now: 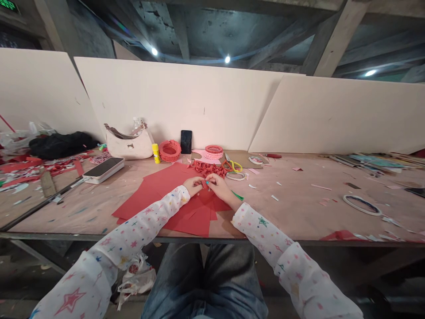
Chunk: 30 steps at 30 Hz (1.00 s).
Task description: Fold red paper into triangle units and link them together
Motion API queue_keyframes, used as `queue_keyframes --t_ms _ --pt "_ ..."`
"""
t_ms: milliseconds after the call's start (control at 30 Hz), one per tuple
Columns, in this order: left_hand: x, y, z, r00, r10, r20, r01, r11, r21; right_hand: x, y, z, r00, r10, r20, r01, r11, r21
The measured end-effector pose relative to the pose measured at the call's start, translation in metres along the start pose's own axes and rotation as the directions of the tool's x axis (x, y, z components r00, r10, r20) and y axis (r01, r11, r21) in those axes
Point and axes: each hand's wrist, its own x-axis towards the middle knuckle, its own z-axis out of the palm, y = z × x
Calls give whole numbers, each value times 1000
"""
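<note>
Pinching sm. red paper piece (204, 183) w/ fingertips of L hand (194, 185) & R hand (219, 187), held betw. the two, over red sheets (186, 217), just nr. side of folded-paper pile (207, 168).

Head-worn view forward, down over table (299, 217)

paper (166, 190): red; sleeves (265, 232): white, multicoloured stars; phone (186, 141): black
</note>
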Motion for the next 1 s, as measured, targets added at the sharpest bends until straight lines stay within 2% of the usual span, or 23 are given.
queue_keyframes --t_ms 400,1000 --pt "4 -10 -2 1000 -27 3 27 999 -22 0 -2 0 1000 -4 -17 4 1000 22" --pt "4 -6 -2 999 -29 21 30 997 -67 -2 -7 0 1000 8 -12 -8 999 48"
